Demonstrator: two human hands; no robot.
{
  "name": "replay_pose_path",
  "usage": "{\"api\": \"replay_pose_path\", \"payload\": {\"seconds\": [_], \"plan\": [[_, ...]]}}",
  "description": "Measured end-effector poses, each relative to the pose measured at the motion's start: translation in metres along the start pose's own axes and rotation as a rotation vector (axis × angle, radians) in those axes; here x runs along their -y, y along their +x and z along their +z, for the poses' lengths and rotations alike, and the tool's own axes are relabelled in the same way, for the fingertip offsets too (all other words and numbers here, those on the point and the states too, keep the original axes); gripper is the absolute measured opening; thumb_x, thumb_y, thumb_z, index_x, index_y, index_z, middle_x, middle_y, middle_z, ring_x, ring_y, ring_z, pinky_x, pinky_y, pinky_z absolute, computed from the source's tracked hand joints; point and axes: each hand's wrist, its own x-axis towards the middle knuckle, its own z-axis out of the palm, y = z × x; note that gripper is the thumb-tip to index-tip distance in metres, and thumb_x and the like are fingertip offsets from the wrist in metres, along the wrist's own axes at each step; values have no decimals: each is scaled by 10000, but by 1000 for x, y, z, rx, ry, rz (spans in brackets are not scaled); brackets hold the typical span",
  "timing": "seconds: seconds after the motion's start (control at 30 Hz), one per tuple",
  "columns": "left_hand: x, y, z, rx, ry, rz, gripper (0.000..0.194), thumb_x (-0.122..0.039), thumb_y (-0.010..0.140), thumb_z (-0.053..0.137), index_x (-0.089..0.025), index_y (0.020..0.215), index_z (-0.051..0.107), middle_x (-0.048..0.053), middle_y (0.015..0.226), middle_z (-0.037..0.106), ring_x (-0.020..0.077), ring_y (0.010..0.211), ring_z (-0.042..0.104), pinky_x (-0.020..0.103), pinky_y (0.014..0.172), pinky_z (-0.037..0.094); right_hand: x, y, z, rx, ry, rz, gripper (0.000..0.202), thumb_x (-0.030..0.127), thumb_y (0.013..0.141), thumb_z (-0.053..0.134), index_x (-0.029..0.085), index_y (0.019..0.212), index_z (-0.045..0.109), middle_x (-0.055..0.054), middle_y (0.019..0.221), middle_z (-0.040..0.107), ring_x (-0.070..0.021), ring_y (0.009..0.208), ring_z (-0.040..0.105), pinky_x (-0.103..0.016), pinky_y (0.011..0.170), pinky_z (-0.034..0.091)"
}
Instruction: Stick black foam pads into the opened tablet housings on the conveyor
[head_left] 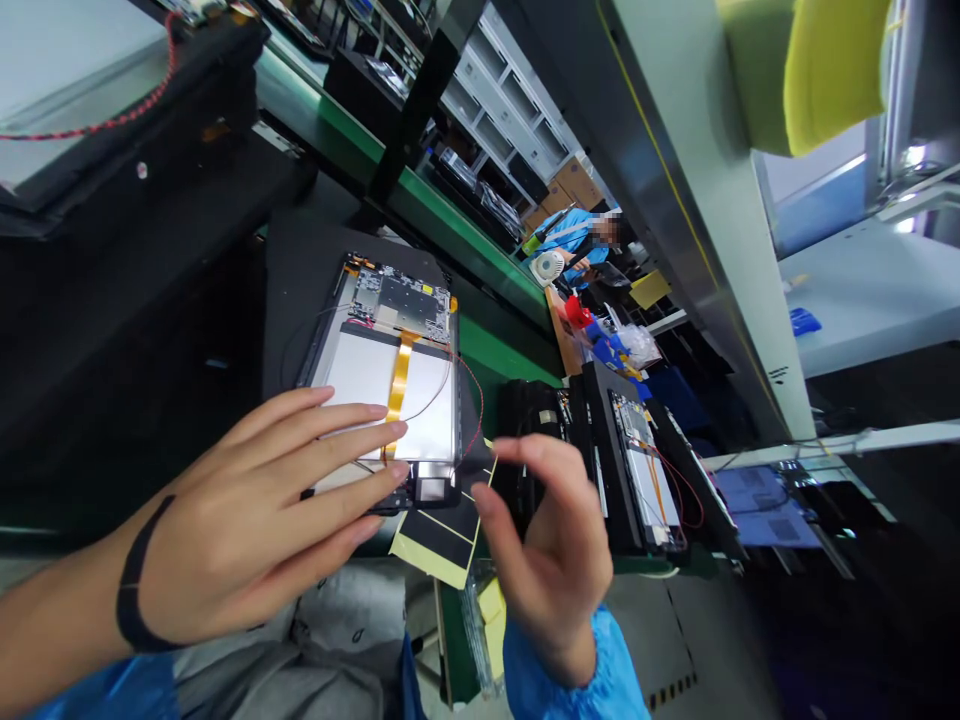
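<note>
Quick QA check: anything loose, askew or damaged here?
No spill or clear damage visible. A thin red wire bows out past the right edge of the opened device, so it might snag. The second device, at picture right, shows a similar red loop; maybe normal.

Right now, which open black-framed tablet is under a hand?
The open black-framed tablet left of centre, under the spread bare left hand. The similar tablet farther right has no hand over it.
</note>
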Motion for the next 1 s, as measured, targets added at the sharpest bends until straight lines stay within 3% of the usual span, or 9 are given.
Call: {"api": "replay_pose_path", "payload": {"seconds": [0.1, 0.17, 0.27, 0.43, 0.53, 0.6, 0.7, 0.83, 1.0], "plan": [[-2, 0, -1, 27, 0, -14, 360, -148, 974, 545, -235, 1302, 665, 46, 1452, 626, 233, 1398, 506, 437, 1235, 313, -2, -11, 6, 125, -57, -288, 418, 73, 962, 589, 203, 1360, 587, -23, 1053, 825, -178, 1141, 727, -390, 1244, 347], [-3, 2, -2, 37, 13, -23, 360, -154, 978, 538, -246, 1301, 666, 35, 1465, 615, 245, 1404, 504, 435, 1228, 330, -4, -17, 10, 127, -91, -288, 400, 107, 981, 557, 172, 1376, 568, -25, 1027, 839, -171, 1111, 750, -382, 1305, 217], [-6, 4, -4, 66, 49, -23, 364, -152, 992, 515, -258, 1315, 648, 28, 1516, 568, 250, 1427, 483, 451, 1234, 328, -8, -23, 15, 80, -91, -242, 465, 114, 962, 537, 182, 1421, 532, 0, 967, 845, -172, 1028, 780, -381, 1319, 167], [-11, 3, -9, 87, 254, -2, 407, -177, 990, 541, -226, 1389, 603, 93, 1544, 518, 316, 1415, 467, 520, 1228, 313, -16, -29, 22, 39, 28, -236, 563, 58, 918, 524, 201, 1462, 496, -3, 1037, 840, -172, 1084, 760, -408, 1304, 205], [-25, 0, -7, -9, 410, 56, 389, -178, 948, 635, -147, 1336, 636, 123, 1335, 641, 291, 1219, 562, 501, 1261, 268, -20, -37, 28, -20, 175, -145, 569, 114, 951, 528, 228, 1502, 446, -34, 1091, 831, -223, 1133, 736, -534, 1254, 299], [-38, 0, -1, -87, 415, -13, 286, -145, 949, 638, -128, 1233, 674, 114, 1202, 682, 270, 1119, 583, 498, 1248, 285, -21, -43, 32, -45, 274, -89, 535, 155, 985, 520, 238, 1507, 437, -59, 1113, 823, -250, 1173, 716, -584, 1203, 369], [-53, 3, 10, -125, 367, -115, 197, -128, 994, 576, -136, 1158, 685, 102, 1129, 705, 267, 1065, 600, 516, 1146, 370, -21, -49, 35, -68, 365, -49, 485, 180, 1009, 520, 235, 1489, 467, -85, 1164, 804, -271, 1257, 666, -590, 1158, 432], [-57, 15, 17, -114, 388, -96, 163, -129, 1005, 553, -140, 1115, 672, 96, 1059, 719, 276, 986, 607, 497, 955, 433, -20, -33, 28, -116, 384, -85, 543, 138, 977, 552, 241, 1503, 469, -97, 1212, 778, -269, 1242, 634, -508, 1007, 561], [-46, 30, 12, -34, 357, -147, 119, -140, 996, 530, -184, 1008, 640, 50, 967, 700, 244, 885, 609, 436, 820, 402, -27, 12, 20, 129, 265, -241, 591, 63, 977, 544, 266, 1524, 447, -60, 1181, 783, -224, 1107, 681, -415, 906, 583]]}}
